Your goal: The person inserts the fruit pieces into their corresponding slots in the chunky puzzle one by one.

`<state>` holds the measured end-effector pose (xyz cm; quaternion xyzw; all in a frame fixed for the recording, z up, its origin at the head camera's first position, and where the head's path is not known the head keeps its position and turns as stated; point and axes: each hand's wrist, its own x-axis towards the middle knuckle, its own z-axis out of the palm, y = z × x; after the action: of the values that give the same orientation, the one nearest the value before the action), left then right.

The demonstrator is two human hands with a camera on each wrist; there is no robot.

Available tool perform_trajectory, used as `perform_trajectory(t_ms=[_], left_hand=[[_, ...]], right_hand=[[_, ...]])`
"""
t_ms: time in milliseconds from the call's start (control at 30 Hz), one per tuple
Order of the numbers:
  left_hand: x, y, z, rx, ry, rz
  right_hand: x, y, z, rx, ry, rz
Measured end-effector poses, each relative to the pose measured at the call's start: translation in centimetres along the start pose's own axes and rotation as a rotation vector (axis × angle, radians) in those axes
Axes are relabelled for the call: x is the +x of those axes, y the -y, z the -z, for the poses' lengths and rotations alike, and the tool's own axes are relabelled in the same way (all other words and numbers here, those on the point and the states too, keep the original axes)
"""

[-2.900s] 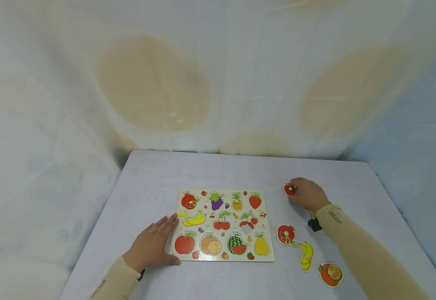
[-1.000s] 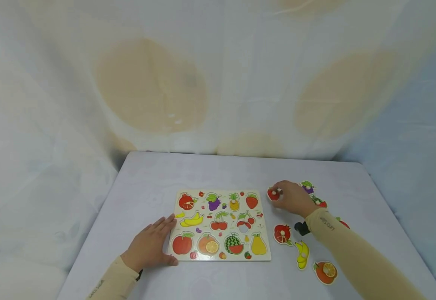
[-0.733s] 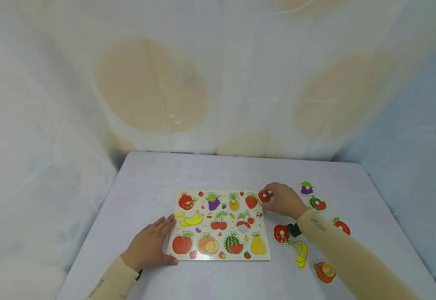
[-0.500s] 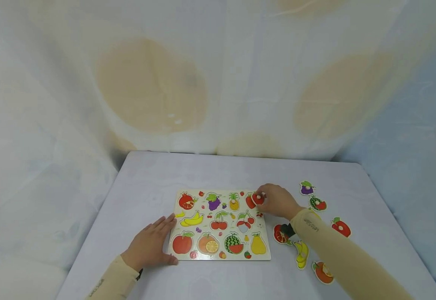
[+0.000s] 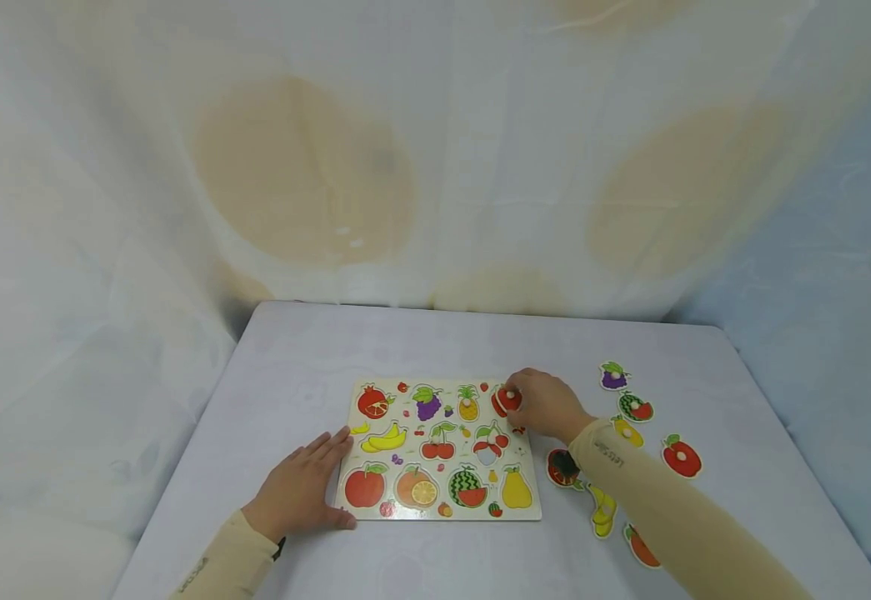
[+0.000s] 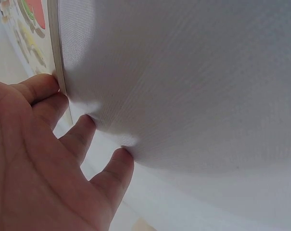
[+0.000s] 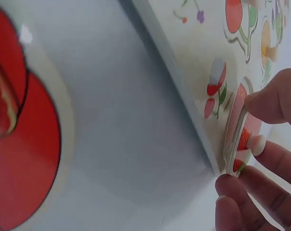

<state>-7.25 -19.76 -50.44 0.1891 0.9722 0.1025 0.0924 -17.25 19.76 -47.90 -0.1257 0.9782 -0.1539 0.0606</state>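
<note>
My right hand pinches a red strawberry puzzle piece at the top right of the fruit puzzle board. In the right wrist view, thumb and fingers hold the strawberry piece tilted on its edge over the strawberry recess, a fingertip by its white knob. Pineapple and cherries sit in the board with knobs. My left hand lies spread at the board's left edge. Its fingertips touch the edge and the tablecloth in the left wrist view.
Right of the board lie loose pieces: grapes, watermelon, a yellow piece partly behind the sleeve, apple, pomegranate, bananas and orange. The right forearm passes over some of them. A white cloth covers the table.
My right hand has carried the strawberry piece left from beyond the board onto its top right recess. The left hand has stayed at the board's left edge.
</note>
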Motion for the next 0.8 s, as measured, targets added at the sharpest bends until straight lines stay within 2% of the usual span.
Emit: perform_trajectory(t_ms=[800], left_hand=[[0.08, -0.27, 0.30, -0.006, 0.025, 0.024]], right_hand=[[0.19, 0.63, -0.51, -0.053, 0.033, 0.053]])
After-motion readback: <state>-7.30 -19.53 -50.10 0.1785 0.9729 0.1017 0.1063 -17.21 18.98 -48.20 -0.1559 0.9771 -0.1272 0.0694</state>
